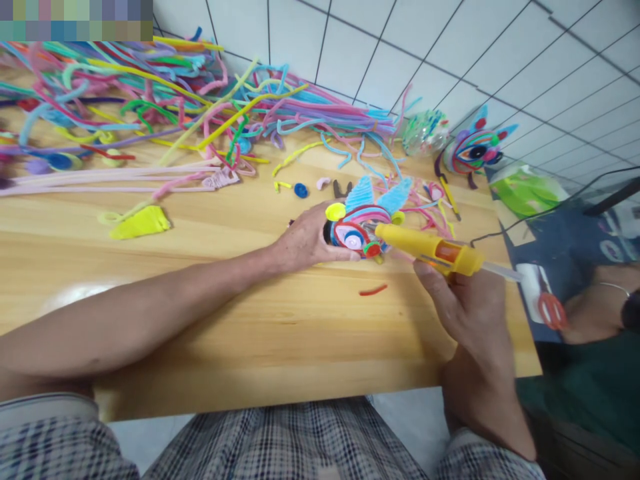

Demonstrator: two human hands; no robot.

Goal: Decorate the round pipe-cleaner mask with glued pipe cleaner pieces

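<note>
In the head view, the left hand grasped a figure over the table. The right hand gripped a glue gun, its nozzle at the figure's face. A red strip lay nearer the person; pipe cleaners were heaped beyond the left arm.

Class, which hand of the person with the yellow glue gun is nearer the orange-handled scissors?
Right. The right hand is left of the scissors; the left hand is much farther left.

Pipe cleaners on table at back left, glue gun right of animal figure
</note>
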